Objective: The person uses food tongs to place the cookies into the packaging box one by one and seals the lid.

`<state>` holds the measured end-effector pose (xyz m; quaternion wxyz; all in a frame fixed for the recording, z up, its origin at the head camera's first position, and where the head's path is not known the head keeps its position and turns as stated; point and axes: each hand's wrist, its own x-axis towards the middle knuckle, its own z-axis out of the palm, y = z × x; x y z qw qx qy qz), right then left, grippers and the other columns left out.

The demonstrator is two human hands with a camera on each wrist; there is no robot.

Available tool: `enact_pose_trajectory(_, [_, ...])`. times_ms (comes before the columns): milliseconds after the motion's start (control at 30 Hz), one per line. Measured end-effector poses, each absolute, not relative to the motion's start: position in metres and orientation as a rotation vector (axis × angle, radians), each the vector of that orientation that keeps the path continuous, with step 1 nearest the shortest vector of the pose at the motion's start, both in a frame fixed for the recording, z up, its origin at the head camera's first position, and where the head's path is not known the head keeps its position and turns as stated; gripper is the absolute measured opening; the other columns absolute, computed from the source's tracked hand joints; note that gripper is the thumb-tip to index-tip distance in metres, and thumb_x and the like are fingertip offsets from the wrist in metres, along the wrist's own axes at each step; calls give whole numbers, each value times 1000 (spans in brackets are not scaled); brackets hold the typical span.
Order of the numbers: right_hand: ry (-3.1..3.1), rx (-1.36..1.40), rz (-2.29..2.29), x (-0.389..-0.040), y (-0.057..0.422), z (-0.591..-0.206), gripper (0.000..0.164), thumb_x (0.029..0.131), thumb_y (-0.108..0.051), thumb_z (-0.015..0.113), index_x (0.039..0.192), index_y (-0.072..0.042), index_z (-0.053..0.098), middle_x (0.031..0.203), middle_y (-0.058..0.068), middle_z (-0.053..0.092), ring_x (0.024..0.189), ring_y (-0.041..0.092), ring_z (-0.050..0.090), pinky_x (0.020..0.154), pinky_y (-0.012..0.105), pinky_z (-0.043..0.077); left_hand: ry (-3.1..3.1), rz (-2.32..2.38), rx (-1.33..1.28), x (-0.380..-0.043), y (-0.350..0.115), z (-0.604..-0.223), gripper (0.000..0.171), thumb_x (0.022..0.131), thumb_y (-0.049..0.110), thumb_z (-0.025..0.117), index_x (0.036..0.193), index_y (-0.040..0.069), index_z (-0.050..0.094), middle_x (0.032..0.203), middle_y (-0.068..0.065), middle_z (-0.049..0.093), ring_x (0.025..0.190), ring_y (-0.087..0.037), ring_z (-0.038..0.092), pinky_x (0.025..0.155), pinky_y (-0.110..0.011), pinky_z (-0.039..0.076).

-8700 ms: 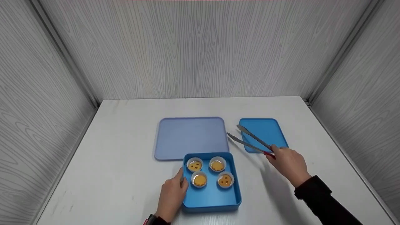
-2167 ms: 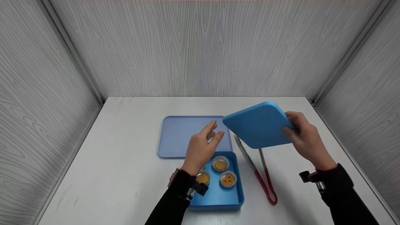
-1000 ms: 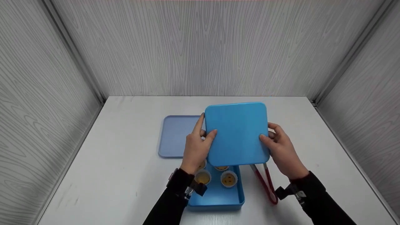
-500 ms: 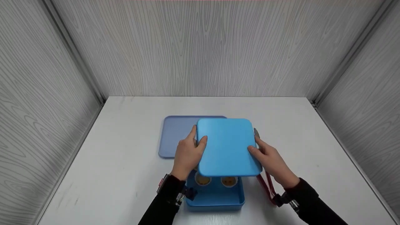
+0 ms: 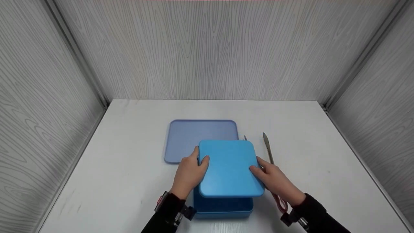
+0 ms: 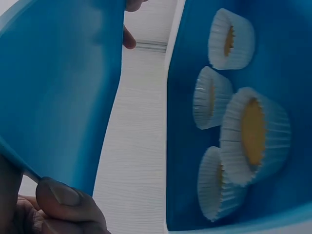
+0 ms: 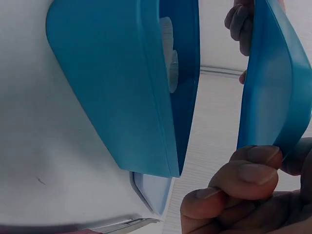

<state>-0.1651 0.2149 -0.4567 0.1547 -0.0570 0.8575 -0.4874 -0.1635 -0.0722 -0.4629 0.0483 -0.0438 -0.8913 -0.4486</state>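
Note:
Both hands hold a light blue lid (image 5: pixel 229 168) over a deeper blue box (image 5: pixel 223 214). My left hand (image 5: pixel 189 174) grips the lid's left edge, thumb on top. On the opposite edge, my right hand (image 5: pixel 275 179) grips it the same way. The wrist views show a gap between lid and box. Inside the box stand several small tarts in white pleated paper cups (image 6: pixel 256 136), their yellow fillings partly visible in the left wrist view. From the head view the lid hides them. Tongs (image 5: pixel 267 145) with red handles lie partly hidden behind the right hand.
A flat lavender tray (image 5: pixel 184 139) lies on the white table (image 5: pixel 136 161) behind the box, its near right part covered by the lid. Grey wood-grain panels (image 5: pixel 207 51) enclose the table at the back and both sides.
Earlier the right hand held the tongs, then set them down and lifted the lid. The left hand left the box and took the lid's other edge. The lid has since come lower over the box.

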Motion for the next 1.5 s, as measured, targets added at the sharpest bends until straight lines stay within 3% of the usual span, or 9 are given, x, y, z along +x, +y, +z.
enact_pose_trajectory(67, [2453, -169, -1380, -162, 214, -460, 81, 103, -47, 57, 161, -3, 23, 148, 28, 50, 122, 31, 60, 94, 44, 53, -2746, -1339, -111, -159, -73, -467, 66, 104, 34, 53, 151, -10, 40, 138, -32, 57, 118, -39, 64, 97, -50, 51])
enact_pose_trajectory(133, [2461, -180, -1347, -160, 214, -464, 80, 103, -45, 57, 161, -3, 23, 133, 28, 61, 105, 28, 66, 81, 39, 56, -2779, -1308, -87, -156, -73, -472, 66, 103, 34, 53, 150, -11, 41, 138, -33, 57, 114, -40, 66, 93, -51, 53])
enact_pose_trajectory(233, [2457, -185, -1311, -155, 213, -468, 80, 103, -45, 57, 160, 1, 25, 124, 28, 65, 94, 24, 68, 72, 36, 55, -2827, -1256, -45, -151, -73, -476, 67, 103, 35, 53, 149, -12, 42, 134, -32, 60, 107, -40, 69, 88, -51, 55])
enact_pose_trajectory(367, [2438, -174, -1290, -149, 211, -474, 81, 102, -46, 58, 158, 5, 29, 140, 29, 57, 114, 26, 65, 84, 39, 56, -2901, -1183, 10, -145, -74, -480, 67, 102, 37, 53, 148, -11, 43, 130, -31, 63, 105, -42, 69, 87, -52, 54])
enact_pose_trajectory(867, [2406, -313, -1263, -142, 207, -486, 79, 104, -44, 54, 158, 7, 25, 152, 30, 44, 122, 31, 63, 92, 44, 54, -3005, -1075, 79, -140, -78, -495, 68, 102, 37, 52, 149, -12, 42, 123, -31, 66, 102, -43, 70, 82, -55, 55])
enact_pose_trajectory(1167, [2482, -341, -1187, -143, 206, -494, 77, 104, -41, 55, 158, 7, 27, 124, 23, 68, 92, 20, 64, 76, 37, 53, -2976, -1019, 57, -141, -76, -507, 68, 103, 39, 54, 149, -10, 43, 114, -30, 70, 89, -39, 72, 73, -53, 56])
enact_pose_trajectory(1367, [2546, -366, -1155, -145, 205, -495, 73, 105, -39, 55, 157, 6, 31, 124, 22, 69, 93, 16, 64, 78, 37, 53, -2910, -1083, 54, -143, -77, -513, 65, 102, 38, 55, 149, -7, 45, 118, -30, 69, 96, -43, 71, 78, -55, 55])
enact_pose_trajectory(1500, [2546, -344, -1191, -149, 205, -495, 69, 106, -38, 54, 157, 3, 32, 100, 19, 71, 80, 15, 61, 69, 31, 50, -2881, -1146, 74, -146, -78, -515, 65, 102, 39, 54, 149, -5, 46, 126, -29, 66, 107, -45, 68, 88, -57, 53])
